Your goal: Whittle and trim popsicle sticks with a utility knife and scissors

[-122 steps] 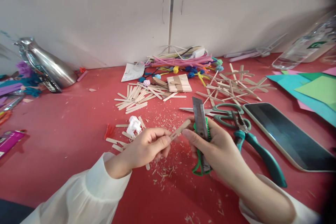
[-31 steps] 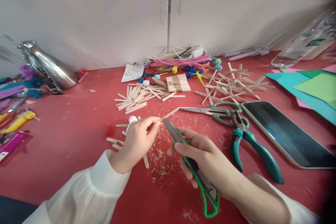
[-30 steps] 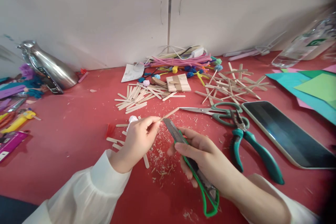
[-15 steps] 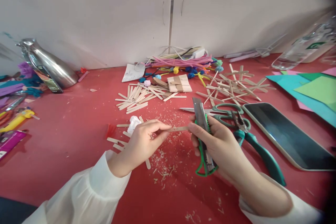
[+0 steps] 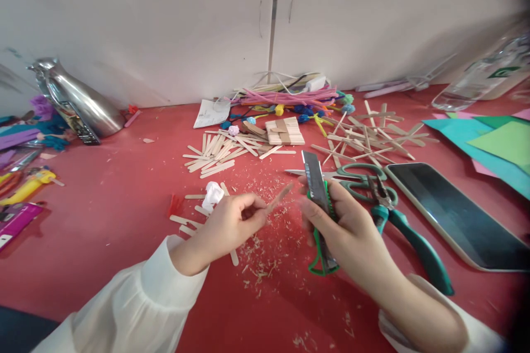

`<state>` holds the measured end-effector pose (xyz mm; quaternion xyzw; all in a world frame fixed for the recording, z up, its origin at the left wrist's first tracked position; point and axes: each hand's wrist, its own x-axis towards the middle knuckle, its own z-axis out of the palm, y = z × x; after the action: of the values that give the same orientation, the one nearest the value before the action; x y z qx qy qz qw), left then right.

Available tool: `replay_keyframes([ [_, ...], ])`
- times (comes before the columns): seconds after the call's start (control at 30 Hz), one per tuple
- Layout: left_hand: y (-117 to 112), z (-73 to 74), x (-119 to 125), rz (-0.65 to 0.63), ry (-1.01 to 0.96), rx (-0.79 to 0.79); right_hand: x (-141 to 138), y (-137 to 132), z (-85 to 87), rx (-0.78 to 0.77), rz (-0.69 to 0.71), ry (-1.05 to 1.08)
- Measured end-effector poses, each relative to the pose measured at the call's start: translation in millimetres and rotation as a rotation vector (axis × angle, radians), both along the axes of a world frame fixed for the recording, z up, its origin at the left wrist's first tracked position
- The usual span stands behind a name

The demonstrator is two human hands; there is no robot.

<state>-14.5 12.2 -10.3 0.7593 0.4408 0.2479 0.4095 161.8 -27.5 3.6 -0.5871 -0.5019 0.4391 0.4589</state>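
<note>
My left hand [image 5: 229, 224] pinches a thin wooden craft stick [image 5: 280, 197] whose free end points up and right, blurred by motion. My right hand [image 5: 345, 226] is wrapped round a green-handled utility knife [image 5: 318, 198], blade upright, just right of the stick's tip. Stick and blade stand a little apart. Wood shavings [image 5: 260, 256] litter the red table [image 5: 107, 242] below both hands.
Loose craft sticks [image 5: 215, 154] and a stacked bundle [image 5: 284, 131] lie beyond the hands. Scissors [image 5: 351, 174], teal pliers [image 5: 408, 240] and a phone [image 5: 455, 215] sit right. Pipe cleaners [image 5: 290, 98], crossed sticks [image 5: 368, 135], coloured paper [image 5: 492, 146], a steel jug [image 5: 78, 102].
A second ago the knife lay low against the stick; my right hand has since raised it upright. The stick's tip has swung up, away from my right fingers.
</note>
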Motion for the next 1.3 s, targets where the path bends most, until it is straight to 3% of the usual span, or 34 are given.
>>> replay_keyframes([
  [0.2,4.2,-1.9,-0.7,0.184,-0.138,0.015,-3.7,-7.5,-4.9,-0.033,0.209,-0.063],
  [0.43,3.4,1.9,1.5,0.207,-0.116,0.071,-7.3,-9.6,-7.2,-0.019,0.349,-0.201],
  [0.67,2.2,0.3,-0.1,0.200,-0.026,0.188,-8.3,-12.8,-5.8,-0.064,0.355,-0.196],
  [0.9,0.5,2.4,2.5,0.187,0.111,0.379,-12.4,-13.9,0.0,-0.194,0.350,-0.023],
  [1.07,-0.4,0.9,2.4,0.179,0.169,0.452,-13.3,-16.1,-1.5,-0.168,0.344,-0.038],
  [1.3,-1.1,-1.4,2.1,0.166,0.240,0.462,-13.2,-19.2,-6.4,-0.043,0.343,-0.211],
])
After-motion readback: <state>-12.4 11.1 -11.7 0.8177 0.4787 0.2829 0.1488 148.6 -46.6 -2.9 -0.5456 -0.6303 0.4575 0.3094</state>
